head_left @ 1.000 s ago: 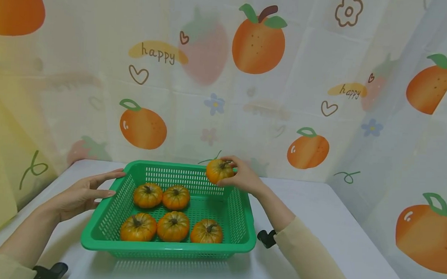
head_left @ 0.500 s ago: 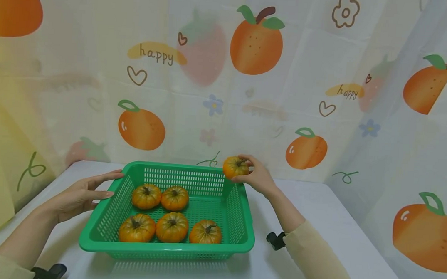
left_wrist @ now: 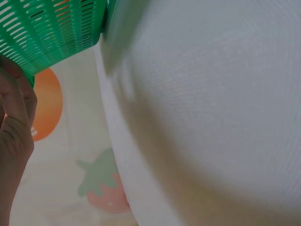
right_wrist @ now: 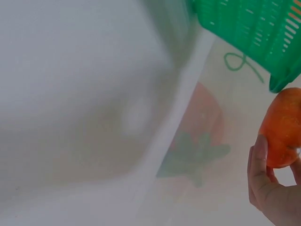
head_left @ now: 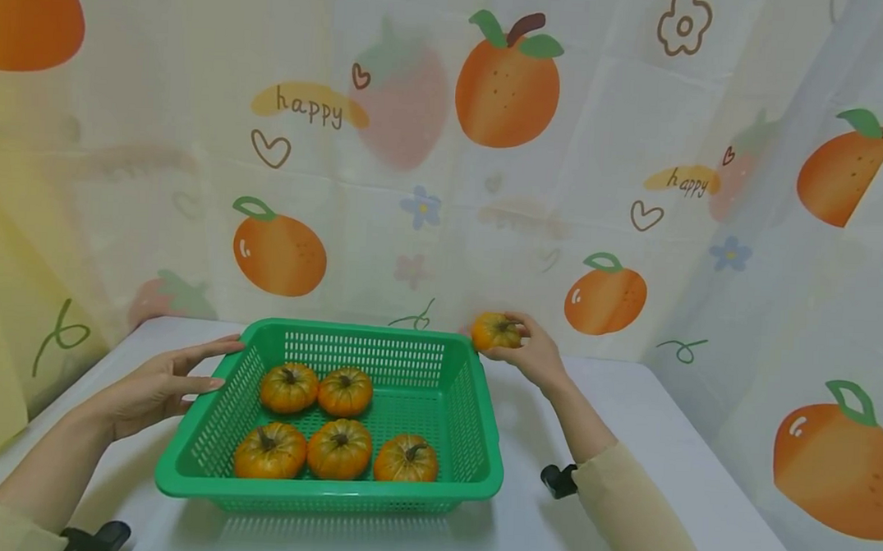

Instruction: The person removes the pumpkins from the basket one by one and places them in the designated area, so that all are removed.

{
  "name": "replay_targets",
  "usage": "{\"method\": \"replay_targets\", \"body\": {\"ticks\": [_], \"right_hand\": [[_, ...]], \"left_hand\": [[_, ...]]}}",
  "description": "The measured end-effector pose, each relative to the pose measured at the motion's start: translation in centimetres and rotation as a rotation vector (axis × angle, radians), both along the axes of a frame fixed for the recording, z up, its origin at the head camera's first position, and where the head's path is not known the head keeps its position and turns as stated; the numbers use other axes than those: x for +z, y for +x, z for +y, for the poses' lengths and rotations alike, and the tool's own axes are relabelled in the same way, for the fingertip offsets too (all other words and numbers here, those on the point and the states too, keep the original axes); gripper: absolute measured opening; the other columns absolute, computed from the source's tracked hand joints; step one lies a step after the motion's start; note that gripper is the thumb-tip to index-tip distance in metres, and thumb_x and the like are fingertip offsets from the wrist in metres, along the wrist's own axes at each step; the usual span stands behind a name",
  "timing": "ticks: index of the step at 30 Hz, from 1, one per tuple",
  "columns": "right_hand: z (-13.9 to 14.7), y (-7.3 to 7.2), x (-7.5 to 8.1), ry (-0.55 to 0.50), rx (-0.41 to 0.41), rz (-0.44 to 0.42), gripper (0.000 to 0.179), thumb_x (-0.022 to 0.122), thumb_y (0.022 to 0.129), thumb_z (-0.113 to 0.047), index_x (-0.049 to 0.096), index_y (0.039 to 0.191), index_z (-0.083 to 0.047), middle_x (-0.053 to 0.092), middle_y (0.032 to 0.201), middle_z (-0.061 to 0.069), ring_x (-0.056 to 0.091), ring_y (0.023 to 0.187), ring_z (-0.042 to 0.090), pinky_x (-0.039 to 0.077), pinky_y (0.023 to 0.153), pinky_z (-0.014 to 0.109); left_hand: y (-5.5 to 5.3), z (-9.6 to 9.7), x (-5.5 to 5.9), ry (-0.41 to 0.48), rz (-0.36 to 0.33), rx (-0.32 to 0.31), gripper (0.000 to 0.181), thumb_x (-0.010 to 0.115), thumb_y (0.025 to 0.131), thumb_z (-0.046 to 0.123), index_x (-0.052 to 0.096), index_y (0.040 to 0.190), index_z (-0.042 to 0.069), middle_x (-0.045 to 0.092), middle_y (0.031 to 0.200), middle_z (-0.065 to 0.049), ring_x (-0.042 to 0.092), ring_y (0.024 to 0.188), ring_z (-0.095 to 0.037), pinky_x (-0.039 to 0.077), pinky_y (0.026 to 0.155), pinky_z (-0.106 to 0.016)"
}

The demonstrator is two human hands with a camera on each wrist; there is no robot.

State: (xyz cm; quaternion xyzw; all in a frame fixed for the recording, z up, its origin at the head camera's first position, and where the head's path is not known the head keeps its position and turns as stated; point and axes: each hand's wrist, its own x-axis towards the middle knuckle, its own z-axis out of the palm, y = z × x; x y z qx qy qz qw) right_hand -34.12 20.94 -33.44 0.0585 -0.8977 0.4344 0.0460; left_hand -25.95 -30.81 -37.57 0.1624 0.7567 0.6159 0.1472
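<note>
A small orange pumpkin point(head_left: 496, 333) is held by my right hand point(head_left: 533, 352) at the far right corner of a green plastic basket point(head_left: 329, 486). In the right wrist view, the fingers and thumb grip the same pumpkin point(right_wrist: 284, 127) below the basket corner. Several more small pumpkins point(head_left: 339, 449) sit inside the basket, two in the back row and the others along the front. My left hand point(head_left: 157, 388) rests on the basket's left rim with extended fingers. The left wrist view shows the left hand point(left_wrist: 16, 103) against the basket's outer wall; its fingertips are partly cut off.
The basket stands on a white table point(head_left: 605, 431), with tabletop showing on both sides. A fruit-printed curtain point(head_left: 414, 225) hangs behind it. Each wrist wears a dark device, such as the right wrist device point(head_left: 558, 481).
My right hand has moved rightward with the pumpkin, from over the basket's back right area to the outside of its far right corner. The left hand has stayed on the rim.
</note>
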Motion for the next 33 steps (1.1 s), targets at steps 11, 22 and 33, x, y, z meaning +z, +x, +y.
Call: {"method": "replay_targets", "body": {"ticks": [11, 22, 33], "right_hand": [[2.6, -0.4, -2.0, -0.091, -0.090, -0.069, 0.074, 0.076, 0.083, -0.026, 0.042, 0.148, -0.018, 0.046, 0.143, 0.021, 0.057, 0.117, 0.033, 0.058, 0.094, 0.035], [4.3, -0.3, -3.8, -0.085, -0.163, -0.114, 0.074, 0.075, 0.083, -0.024, 0.042, 0.148, -0.013, 0.052, 0.135, 0.024, 0.055, 0.115, 0.033, 0.059, 0.088, 0.030], [4.9, -0.4, -5.5, -0.007, -0.182, -0.097, 0.070, 0.075, 0.082, -0.021, 0.046, 0.145, -0.008, 0.055, 0.130, 0.027, 0.060, 0.104, 0.031, 0.057, 0.074, 0.023]], "left_hand": [[0.1, 0.0, 0.0, -0.009, 0.003, 0.008, 0.058, 0.051, 0.102, 0.012, 0.029, 0.156, 0.015, 0.008, 0.167, 0.005, 0.055, 0.118, 0.011, 0.058, 0.093, -0.029], [0.1, 0.0, 0.2, -0.008, -0.002, 0.014, 0.059, 0.051, 0.102, 0.012, 0.028, 0.156, 0.013, 0.010, 0.166, 0.006, 0.055, 0.118, 0.011, 0.058, 0.094, -0.028], [0.0, 0.0, 0.0, -0.013, -0.003, 0.009, 0.058, 0.050, 0.102, 0.012, 0.028, 0.156, 0.014, 0.007, 0.167, 0.004, 0.053, 0.118, 0.013, 0.057, 0.093, -0.027]]}}
